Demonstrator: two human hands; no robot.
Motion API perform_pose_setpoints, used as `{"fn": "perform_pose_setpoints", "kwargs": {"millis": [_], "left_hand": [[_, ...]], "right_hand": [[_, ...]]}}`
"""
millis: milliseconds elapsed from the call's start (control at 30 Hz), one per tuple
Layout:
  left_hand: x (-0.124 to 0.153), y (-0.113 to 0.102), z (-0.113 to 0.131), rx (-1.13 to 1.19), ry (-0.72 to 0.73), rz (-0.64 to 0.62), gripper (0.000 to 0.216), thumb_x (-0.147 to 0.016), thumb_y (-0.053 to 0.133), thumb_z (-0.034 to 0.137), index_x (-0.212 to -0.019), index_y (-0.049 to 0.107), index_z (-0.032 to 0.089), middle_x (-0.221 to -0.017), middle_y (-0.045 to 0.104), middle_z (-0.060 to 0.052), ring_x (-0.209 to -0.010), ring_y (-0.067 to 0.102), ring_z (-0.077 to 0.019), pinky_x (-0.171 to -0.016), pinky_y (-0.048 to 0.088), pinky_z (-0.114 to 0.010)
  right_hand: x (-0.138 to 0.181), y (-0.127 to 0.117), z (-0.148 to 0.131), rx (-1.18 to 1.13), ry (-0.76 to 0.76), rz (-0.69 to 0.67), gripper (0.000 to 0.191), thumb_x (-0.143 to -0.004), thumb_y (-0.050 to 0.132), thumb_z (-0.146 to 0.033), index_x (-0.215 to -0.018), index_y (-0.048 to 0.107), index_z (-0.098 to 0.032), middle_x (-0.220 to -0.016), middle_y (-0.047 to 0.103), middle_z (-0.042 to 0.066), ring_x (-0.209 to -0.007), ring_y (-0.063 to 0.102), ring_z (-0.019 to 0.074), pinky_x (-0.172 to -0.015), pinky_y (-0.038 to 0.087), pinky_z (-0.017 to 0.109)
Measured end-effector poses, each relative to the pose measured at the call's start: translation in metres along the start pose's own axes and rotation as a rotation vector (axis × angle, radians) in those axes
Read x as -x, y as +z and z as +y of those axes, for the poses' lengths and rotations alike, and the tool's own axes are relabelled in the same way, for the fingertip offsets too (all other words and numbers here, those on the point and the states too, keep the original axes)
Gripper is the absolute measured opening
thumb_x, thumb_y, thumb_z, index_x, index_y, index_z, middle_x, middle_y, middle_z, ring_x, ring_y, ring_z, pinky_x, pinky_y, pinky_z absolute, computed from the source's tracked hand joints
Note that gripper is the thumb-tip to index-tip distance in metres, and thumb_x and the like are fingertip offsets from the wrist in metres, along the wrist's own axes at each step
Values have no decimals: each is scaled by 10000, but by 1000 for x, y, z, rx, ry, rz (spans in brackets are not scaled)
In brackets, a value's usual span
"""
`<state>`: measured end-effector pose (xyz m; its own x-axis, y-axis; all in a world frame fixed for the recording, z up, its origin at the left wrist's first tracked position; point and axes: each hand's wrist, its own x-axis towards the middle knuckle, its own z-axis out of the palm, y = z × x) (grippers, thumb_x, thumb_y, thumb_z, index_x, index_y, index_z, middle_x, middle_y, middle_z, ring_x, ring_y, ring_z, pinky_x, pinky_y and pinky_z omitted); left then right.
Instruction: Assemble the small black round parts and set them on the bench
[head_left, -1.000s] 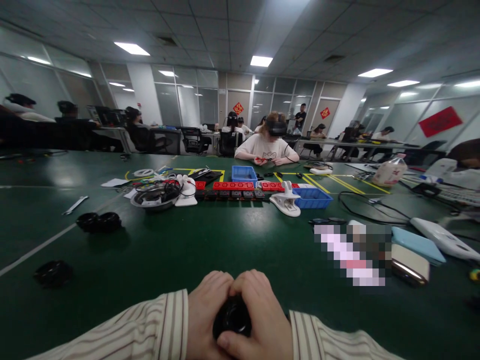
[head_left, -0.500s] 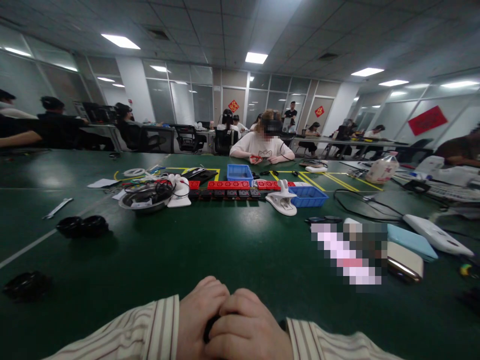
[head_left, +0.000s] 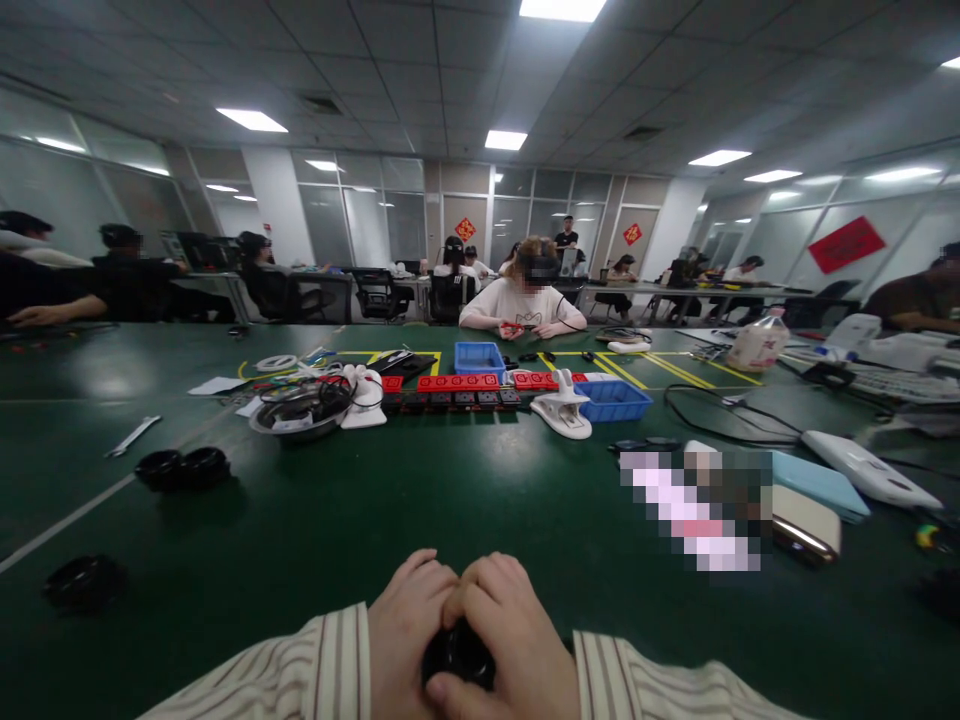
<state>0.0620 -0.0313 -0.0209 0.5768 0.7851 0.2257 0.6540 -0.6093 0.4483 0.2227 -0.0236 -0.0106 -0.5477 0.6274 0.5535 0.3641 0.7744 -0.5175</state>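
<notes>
My left hand and my right hand meet at the near edge of the view. Between them is a glossy black round thing, perhaps a roll or coil. My left fingers curl around its left and far side. The right hand wraps it from the other side, with its thumb across the near part. Its underside is hidden by the hands. Left of them on the green table lie a similar black ring-like thing and a touching pair of black ones.
Ahead are a metal bowl with cables, a red and black power strip row, a white clip stand and blue bins. At right lie a beige case and light-blue box. A person sits opposite.
My right hand has shifted and opened up around the black thing, so more of it shows between my hands. The view has tipped up and turned slightly left.
</notes>
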Motion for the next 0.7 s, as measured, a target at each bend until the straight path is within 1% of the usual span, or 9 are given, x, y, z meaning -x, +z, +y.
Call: {"fn": "perform_pose_setpoints", "kwargs": {"millis": [100, 167, 233, 333, 400, 467, 567, 633, 700], "left_hand": [[-3, -3, -3, 21, 4, -65, 368, -533, 652, 394, -814, 512, 202, -836, 547, -13, -842, 526, -218, -981, 257, -484], [-5, -6, -3, 51, 14, -103, 331, -562, 652, 394, -801, 523, 205, -843, 543, -8, -833, 521, -209, -974, 281, -456], [-6, -7, -2, 79, 18, -111, 291, -591, 644, 414, -733, 522, 192, -815, 530, -8, -791, 515, -195, -934, 335, -416], [-8, -8, -1, 112, 27, -111, 233, -598, 631, 374, -678, 527, 181, -775, 510, -7, -751, 510, -181, -891, 371, -393], [-7, -7, -2, 132, 27, -114, 198, -588, 620, 317, -729, 554, 194, -803, 520, -6, -778, 520, -182, -938, 334, -415], [-6, -6, -5, 134, 23, -110, 285, -580, 622, 309, -844, 566, 218, -873, 546, -10, -853, 529, -200, -1003, 257, -456], [-3, -4, -9, 93, 41, -96, 533, -561, 661, 452, -1029, 523, 239, -1019, 562, -35, -989, 506, -255, -1032, 179, -522], [0, 0, -8, 51, 39, -38, 671, -532, 662, 579, -1077, 492, 226, -1069, 552, -63, -1015, 496, -282, -1026, 181, -543], [1, 3, -6, 2, 8, 52, 686, -538, 647, 623, -1055, 490, 201, -1035, 555, -80, -981, 511, -283, -1020, 190, -551]], "right_hand": [[0, -1, 2, -7, -78, -26, 266, -775, 488, -442, -792, 530, -180, -797, 519, 25, -772, 468, 164, -700, 375, 312], [1, -1, 4, -3, -158, -29, 189, -760, 521, -369, -815, 537, -189, -813, 534, 20, -797, 480, 160, -717, 383, 306], [1, -1, 7, 0, -256, -28, 134, -793, 510, -325, -815, 550, -198, -804, 560, 9, -807, 495, 149, -720, 391, 289], [1, -1, 11, -28, -409, -39, 223, -910, 401, -324, -810, 564, -209, -813, 619, -19, -832, 525, 118, -749, 405, 263], [-1, -2, 12, -32, -492, -85, 323, -955, 302, -340, -821, 567, -214, -837, 652, -34, -860, 543, 104, -817, 405, 269], [-4, -5, 12, -15, -533, -144, 347, -967, 259, -340, -874, 570, -217, -884, 669, -36, -908, 545, 102, -894, 385, 283], [-7, -9, 7, -45, -491, -106, 327, -972, 238, -322, -984, 545, -207, -936, 664, -10, -963, 531, 108, -929, 369, 298], [-6, -9, 4, -97, -389, -2, 368, -961, 227, -397, -1009, 525, -187, -921, 645, 27, -936, 534, 132, -870, 398, 313], [-4, -7, 2, -110, -257, 63, 447, -918, 242, -517, -991, 520, -175, -893, 613, 54, -871, 534, 158, -788, 415, 319]]}}
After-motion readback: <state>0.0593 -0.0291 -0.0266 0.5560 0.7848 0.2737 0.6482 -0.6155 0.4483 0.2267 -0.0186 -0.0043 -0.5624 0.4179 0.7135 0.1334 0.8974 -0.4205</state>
